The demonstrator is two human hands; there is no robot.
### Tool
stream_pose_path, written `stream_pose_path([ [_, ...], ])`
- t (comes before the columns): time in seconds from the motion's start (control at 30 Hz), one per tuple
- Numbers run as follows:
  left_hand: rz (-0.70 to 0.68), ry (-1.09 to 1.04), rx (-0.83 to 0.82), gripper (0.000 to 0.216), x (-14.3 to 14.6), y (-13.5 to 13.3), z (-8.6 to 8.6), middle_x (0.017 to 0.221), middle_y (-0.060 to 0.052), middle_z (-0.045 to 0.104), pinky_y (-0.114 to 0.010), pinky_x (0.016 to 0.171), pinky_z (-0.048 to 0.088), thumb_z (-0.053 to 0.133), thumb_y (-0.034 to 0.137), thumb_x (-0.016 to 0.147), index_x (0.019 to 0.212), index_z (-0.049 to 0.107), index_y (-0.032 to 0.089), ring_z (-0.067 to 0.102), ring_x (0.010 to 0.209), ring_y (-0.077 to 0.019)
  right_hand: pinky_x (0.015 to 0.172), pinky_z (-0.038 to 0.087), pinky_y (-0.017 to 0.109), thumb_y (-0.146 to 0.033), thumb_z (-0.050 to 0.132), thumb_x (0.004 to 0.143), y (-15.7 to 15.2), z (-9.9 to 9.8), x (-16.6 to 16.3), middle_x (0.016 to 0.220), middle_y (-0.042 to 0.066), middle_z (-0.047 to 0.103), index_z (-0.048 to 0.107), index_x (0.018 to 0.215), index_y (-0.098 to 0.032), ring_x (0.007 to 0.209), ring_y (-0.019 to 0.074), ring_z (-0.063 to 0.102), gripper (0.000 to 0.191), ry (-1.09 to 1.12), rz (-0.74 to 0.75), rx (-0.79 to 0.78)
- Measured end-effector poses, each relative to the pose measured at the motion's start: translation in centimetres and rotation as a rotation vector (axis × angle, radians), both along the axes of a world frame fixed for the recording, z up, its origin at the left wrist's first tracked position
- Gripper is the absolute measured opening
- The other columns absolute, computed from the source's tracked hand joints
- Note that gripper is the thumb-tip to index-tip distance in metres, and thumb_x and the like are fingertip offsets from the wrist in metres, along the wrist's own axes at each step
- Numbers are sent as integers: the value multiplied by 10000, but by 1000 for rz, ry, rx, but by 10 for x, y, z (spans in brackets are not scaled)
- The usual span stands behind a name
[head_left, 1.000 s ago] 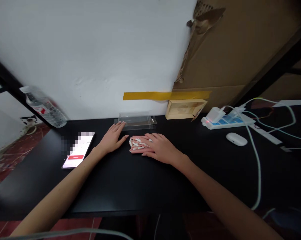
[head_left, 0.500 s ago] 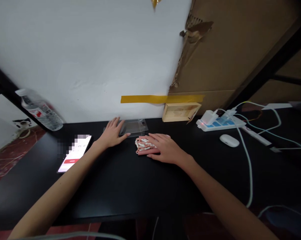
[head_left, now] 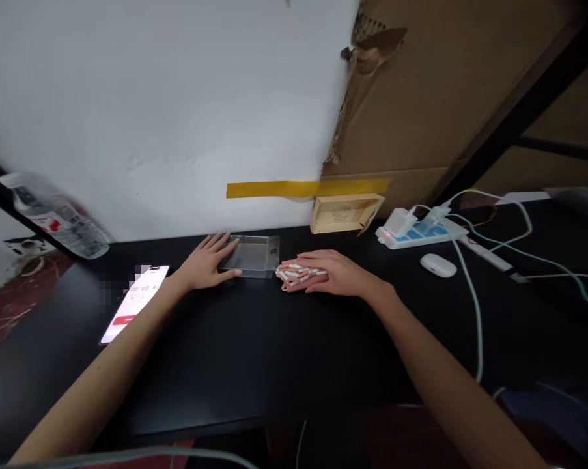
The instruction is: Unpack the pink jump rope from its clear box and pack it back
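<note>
My left hand (head_left: 206, 262) rests with its fingers spread on the left end of a clear plastic box (head_left: 254, 255). The box lies flat on the black table near the wall. To its right, my right hand (head_left: 333, 272) is curled round a bundle of thin pink sticks with white tips (head_left: 296, 275), fingers on the far side and thumb on the near side. The white tips point mostly left, towards the box, and the rest of the bundle is hidden under the hand. The bundle sits close to the box's right edge.
A lit phone (head_left: 135, 303) lies by my left forearm, with a plastic bottle (head_left: 59, 218) beyond it. At the back stands a shallow wooden tray (head_left: 347, 213). A power strip (head_left: 420, 233) with cables and a white earbud case (head_left: 438, 265) are on the right.
The bundle has shifted right along the table with my right hand. The clear box sits squarer and slightly nearer, with my left hand still on it. The view has turned a little.
</note>
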State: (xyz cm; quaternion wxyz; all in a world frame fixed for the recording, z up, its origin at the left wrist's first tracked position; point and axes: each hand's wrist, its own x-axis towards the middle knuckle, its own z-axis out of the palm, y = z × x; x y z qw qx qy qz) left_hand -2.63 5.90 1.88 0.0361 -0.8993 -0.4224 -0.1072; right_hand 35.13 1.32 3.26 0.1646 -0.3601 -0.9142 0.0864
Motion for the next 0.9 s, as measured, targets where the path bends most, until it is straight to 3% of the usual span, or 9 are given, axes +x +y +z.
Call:
stream_pose_path([
  [0.3, -177, -17, -31, 917, -1, -9, 11, 1634, -121, 272, -535, 1220, 214, 515, 791, 858, 1563, 353, 228, 267, 1501, -340, 1069, 453, 459, -408, 814, 780, -4, 0, -10, 1389, 45, 641, 579, 1401, -337, 1262, 261, 600, 668, 58, 1, -2],
  [0.5, -156, -40, -33, 912, 1, -15, 11, 1635, -94, 282, -547, 1222, 213, 517, 801, 847, 1560, 361, 254, 279, 1495, -346, 1090, 427, 525, -539, 743, 818, -4, -7, -18, 1384, 84, 639, 559, 1421, -273, 1282, 303, 576, 684, -1, -107, 61],
  [0.73, -98, -9, -2, 926, 15, -30, 6, 1631, -107, 292, -541, 1221, 210, 469, 829, 850, 1561, 355, 248, 274, 1499, -337, 1145, 269, 675, -779, 537, 837, -2, -19, -22, 1442, 162, 577, 525, 1447, -214, 1371, 391, 473, 832, -100, -412, 86],
  [0.9, -20, -54, 35, 912, 32, -40, -2, 1621, -115, 320, -554, 1207, 234, 452, 836, 853, 1541, 385, 243, 288, 1489, -367, 1102, 318, 679, -743, 552, 848, -4, -17, -25, 1425, 148, 593, 544, 1432, -233, 1331, 411, 499, 776, -112, -472, 88],
])
